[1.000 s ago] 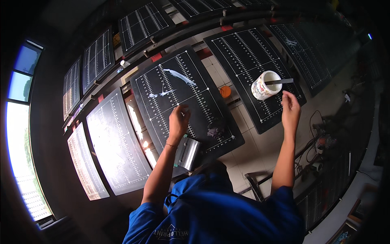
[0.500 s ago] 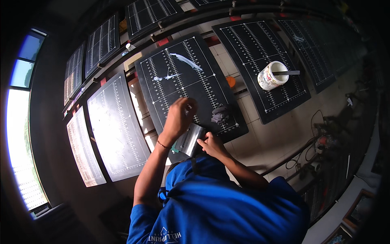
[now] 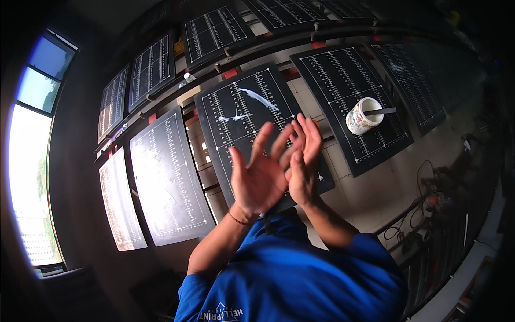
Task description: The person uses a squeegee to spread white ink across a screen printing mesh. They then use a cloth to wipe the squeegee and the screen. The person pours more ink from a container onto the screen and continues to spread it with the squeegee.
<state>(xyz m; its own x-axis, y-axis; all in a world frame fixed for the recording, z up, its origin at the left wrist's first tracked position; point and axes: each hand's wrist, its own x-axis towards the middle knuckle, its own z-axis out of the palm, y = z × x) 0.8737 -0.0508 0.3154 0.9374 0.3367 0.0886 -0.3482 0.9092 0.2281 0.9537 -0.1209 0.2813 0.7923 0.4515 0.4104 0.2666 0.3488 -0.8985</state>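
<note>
L hand (image 3: 257, 180) is raised w/ fingers spread wide, palm facing the R hand (image 3: 301, 161), holding nothing. R hand is also flat and empty, fingers together-ish, its palm close against the L one; can't tell if they actually touch. Both hover over the lower part of a black panel (image 3: 249, 121), nearest thing to them. Panel is a dark rectangle w/ rows of fine white tick marks and dots, a white smear (image 3: 256, 99) across its upper half, lying flat and tilted in view. To the R, a 2nd black panel (image 3: 343, 86) carries a white cup (image 3: 363, 115) w/ a stick-like tool resting across its rim. To the L, a paler glossy panel (image 3: 169, 177). More panels sit further back on rails. Floor is pale tile (image 3: 386, 188); cables at R; bright window (image 3: 29, 177) at far L.
</note>
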